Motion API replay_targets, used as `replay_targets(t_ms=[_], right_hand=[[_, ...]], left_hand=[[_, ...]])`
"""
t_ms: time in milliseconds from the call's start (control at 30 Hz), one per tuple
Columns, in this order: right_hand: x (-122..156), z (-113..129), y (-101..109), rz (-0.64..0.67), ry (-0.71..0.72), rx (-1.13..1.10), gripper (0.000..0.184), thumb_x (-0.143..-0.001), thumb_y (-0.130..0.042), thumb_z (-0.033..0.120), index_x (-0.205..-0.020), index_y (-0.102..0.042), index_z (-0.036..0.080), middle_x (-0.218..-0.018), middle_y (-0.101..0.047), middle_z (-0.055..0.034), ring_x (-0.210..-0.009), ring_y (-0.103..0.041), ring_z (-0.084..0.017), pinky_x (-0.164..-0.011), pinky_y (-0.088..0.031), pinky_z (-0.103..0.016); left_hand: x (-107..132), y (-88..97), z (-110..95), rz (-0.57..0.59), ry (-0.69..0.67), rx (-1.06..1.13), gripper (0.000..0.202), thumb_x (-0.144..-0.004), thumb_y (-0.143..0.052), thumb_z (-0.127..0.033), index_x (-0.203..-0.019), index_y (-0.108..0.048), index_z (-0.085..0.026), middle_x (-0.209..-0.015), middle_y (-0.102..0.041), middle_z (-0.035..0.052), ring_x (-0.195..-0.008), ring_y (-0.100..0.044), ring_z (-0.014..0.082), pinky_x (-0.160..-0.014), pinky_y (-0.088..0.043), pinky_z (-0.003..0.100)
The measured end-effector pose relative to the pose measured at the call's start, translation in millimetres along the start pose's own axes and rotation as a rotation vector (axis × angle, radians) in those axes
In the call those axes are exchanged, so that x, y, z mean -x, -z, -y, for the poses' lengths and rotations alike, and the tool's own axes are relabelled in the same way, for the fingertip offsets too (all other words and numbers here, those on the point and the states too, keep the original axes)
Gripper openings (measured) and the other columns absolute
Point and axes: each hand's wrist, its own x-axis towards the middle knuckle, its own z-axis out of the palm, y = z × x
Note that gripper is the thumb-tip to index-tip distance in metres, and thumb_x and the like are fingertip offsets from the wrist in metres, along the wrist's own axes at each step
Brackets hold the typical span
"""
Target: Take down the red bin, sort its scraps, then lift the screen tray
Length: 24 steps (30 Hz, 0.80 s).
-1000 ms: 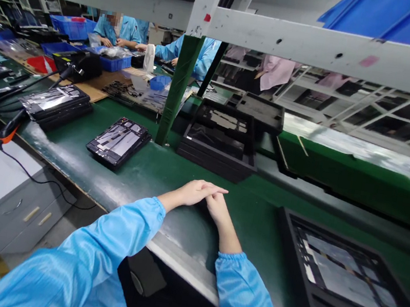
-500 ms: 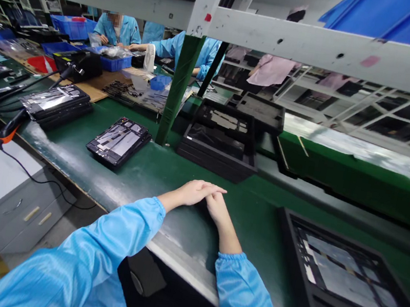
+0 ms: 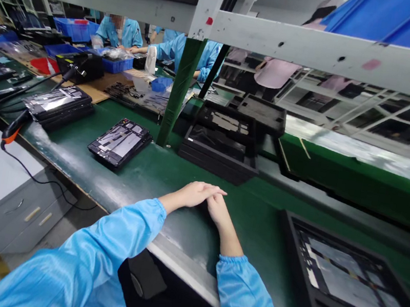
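Note:
My left hand (image 3: 196, 193) lies across my right hand (image 3: 217, 208) above the green bench, fingers stretched out and nothing visible in it. The right hand's fingers are mostly hidden beneath the left, so their pose does not show. Left of them sits a small stack of opened tablets (image 3: 120, 141), the top one with its inner parts exposed. Beyond the hands stand stacked black trays (image 3: 210, 167) holding tablet parts. A larger black tray (image 3: 297, 274) with an opened tablet (image 3: 350, 270) in it is at the right. Neither hand touches these things.
Another tablet stack (image 3: 59, 102) stands farther left, beside an orange-and-black tool (image 3: 14, 127) on a cable. A green post (image 3: 179, 92) rises from the bench to a white shelf beam (image 3: 322, 51). Co-workers in blue sit across the bench near blue bins (image 3: 116, 62).
The view has shifted very slightly. My hands keep the same pose, one over the other. In the background, a person in pink has moved a little.

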Motion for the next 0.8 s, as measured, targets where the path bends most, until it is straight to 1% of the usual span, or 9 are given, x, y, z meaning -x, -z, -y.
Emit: replay_targets(t_ms=[67,167,333,567,633,733,800], right_hand=[[-0.1,0.1,-0.2,-0.001,0.004,0.009,0.090,-0.088,-0.056,0.105,-0.101,-0.085,0.021,-0.114,-0.086,-0.0182,-0.114,-0.079,-0.039,-0.111,-0.064,-0.056],[-0.1,-0.6,-0.4,0.004,0.008,0.020,0.088,-0.091,-0.055,0.103,-0.102,-0.086,0.021,-0.115,-0.086,-0.0180,-0.116,-0.079,-0.038,-0.112,-0.064,-0.055],[-0.1,-3.9,-0.3,0.003,0.017,0.026,0.089,-0.093,-0.053,0.102,-0.105,-0.087,0.021,-0.121,-0.085,-0.0185,-0.117,-0.078,-0.040,-0.112,-0.063,-0.057],[-1.8,-14.6,0.4,-0.004,0.024,0.008,0.084,-0.094,-0.056,0.099,-0.103,-0.087,0.022,-0.114,-0.086,-0.0165,-0.115,-0.078,-0.038,-0.110,-0.064,-0.055],[-2.2,-17.5,0.7,0.002,0.004,0.013,0.083,-0.095,-0.055,0.098,-0.101,-0.086,0.021,-0.110,-0.086,-0.0161,-0.112,-0.078,-0.038,-0.111,-0.064,-0.055],[-2.4,-20.0,1.0,0.006,-0.022,0.022,0.086,-0.095,-0.052,0.099,-0.096,-0.085,0.020,-0.105,-0.085,-0.0164,-0.101,-0.078,-0.037,-0.110,-0.063,-0.057],[-2.4,-20.9,1.3,0.008,-0.025,0.025,0.084,-0.095,-0.052,0.098,-0.094,-0.085,0.021,-0.103,-0.085,-0.0164,-0.097,-0.078,-0.036,-0.111,-0.063,-0.057]], left_hand=[[0.4,0.3,-2.6,-0.004,0.008,0.002,0.070,-0.115,-0.040,-0.059,-0.144,-0.083,-0.012,-0.150,-0.078,0.0162,-0.144,-0.071,0.0301,-0.131,-0.047,0.041],[0.5,0.5,-4.2,-0.006,0.021,0.002,0.069,-0.116,-0.039,-0.059,-0.143,-0.084,-0.014,-0.149,-0.079,0.0133,-0.144,-0.072,0.0282,-0.130,-0.048,0.039],[0.2,0.6,-2.1,0.000,0.009,-0.018,0.075,-0.115,-0.036,-0.062,-0.144,-0.083,-0.011,-0.148,-0.079,0.0170,-0.141,-0.073,0.0301,-0.128,-0.049,0.041],[2.1,2.0,-6.1,0.006,0.015,-0.037,0.072,-0.117,-0.034,-0.059,-0.144,-0.083,-0.014,-0.150,-0.078,0.0139,-0.141,-0.073,0.0267,-0.130,-0.048,0.038],[2.3,2.4,-7.0,0.010,0.011,-0.046,0.075,-0.117,-0.032,-0.060,-0.144,-0.083,-0.014,-0.150,-0.079,0.0139,-0.141,-0.073,0.0268,-0.130,-0.048,0.038],[2.6,2.4,-7.9,0.011,-0.001,-0.045,0.080,-0.116,-0.028,-0.061,-0.145,-0.082,-0.011,-0.149,-0.078,0.0163,-0.144,-0.071,0.0288,-0.130,-0.048,0.040],[3.1,2.2,-8.8,0.013,-0.004,-0.042,0.080,-0.116,-0.026,-0.060,-0.145,-0.083,-0.011,-0.150,-0.078,0.0154,-0.145,-0.070,0.0284,-0.130,-0.047,0.039]])
